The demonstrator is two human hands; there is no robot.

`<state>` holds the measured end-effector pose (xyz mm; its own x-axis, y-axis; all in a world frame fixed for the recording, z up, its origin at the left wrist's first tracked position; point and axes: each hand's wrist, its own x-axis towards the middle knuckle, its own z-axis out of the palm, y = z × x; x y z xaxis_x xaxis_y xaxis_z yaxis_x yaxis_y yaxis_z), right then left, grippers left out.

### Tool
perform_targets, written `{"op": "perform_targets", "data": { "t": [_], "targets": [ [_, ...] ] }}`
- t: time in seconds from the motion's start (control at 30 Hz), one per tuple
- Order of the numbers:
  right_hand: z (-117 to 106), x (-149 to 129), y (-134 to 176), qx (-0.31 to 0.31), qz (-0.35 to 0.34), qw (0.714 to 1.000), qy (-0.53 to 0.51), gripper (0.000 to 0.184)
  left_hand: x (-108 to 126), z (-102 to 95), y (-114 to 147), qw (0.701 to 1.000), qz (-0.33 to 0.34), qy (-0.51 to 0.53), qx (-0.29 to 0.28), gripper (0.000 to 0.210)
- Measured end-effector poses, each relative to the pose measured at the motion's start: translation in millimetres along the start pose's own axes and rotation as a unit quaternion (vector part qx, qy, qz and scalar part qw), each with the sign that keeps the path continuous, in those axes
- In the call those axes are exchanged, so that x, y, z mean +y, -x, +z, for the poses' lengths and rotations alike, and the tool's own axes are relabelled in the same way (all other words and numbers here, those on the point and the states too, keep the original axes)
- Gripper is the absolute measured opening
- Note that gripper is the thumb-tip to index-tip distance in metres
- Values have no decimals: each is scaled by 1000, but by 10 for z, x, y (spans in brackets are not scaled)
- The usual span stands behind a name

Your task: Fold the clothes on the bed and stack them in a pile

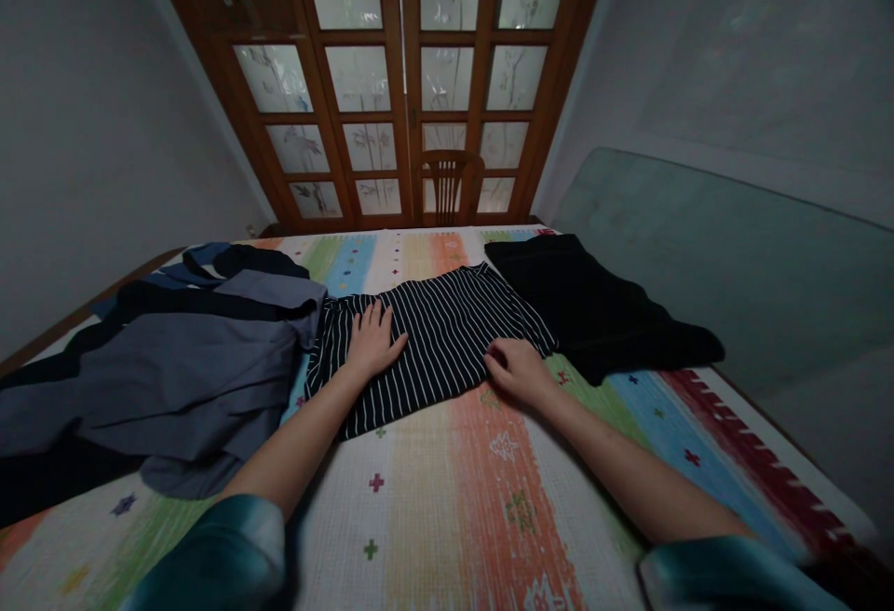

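Note:
A black garment with thin white stripes (437, 322) lies folded flat in the middle of the bed. My left hand (372, 343) rests palm down on its left part, fingers spread. At the garment's near edge, right of the middle, my right hand (515, 367) is closed, with thumb and curled fingers pinching the cloth there. Beyond that hand a plain black garment (593, 299) is laid out, touching the striped one's right end. To the left is a loose heap of grey and dark clothes (188, 369), close against the striped garment's left end.
A sheet (419, 499) with coloured bands and small printed figures covers the bed. Along the right wall stands a pale green panel (726, 248). A wooden chair (451, 173) is past the far edge, before wood-framed glass doors (409, 80).

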<state>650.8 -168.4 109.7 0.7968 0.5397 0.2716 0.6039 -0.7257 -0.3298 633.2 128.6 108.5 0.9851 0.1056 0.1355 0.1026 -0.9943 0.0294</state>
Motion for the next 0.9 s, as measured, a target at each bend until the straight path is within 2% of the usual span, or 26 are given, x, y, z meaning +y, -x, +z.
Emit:
{"op": "perform_targets", "data": {
  "t": [0.07,0.17,0.27,0.37,0.6,0.9],
  "targets": [
    [49,-161,205,-20,-34,999,6,31,5,-21,-210,1000,25,10,9,70],
    [120,-381,349,-65,-70,995,28,43,45,-15,-560,999,19,26,-6,70],
    [165,-543,307,-111,-64,990,58,53,119,49,-853,998,21,40,-39,76],
    [215,-642,191,-122,-51,987,87,57,197,139,-1026,995,27,51,-76,81],
    [282,-635,92,-120,-64,988,76,50,196,222,-1061,993,0,55,-100,81],
    [278,-601,113,-103,-63,992,37,47,206,197,-951,994,-19,77,-71,77]
  ]
}}
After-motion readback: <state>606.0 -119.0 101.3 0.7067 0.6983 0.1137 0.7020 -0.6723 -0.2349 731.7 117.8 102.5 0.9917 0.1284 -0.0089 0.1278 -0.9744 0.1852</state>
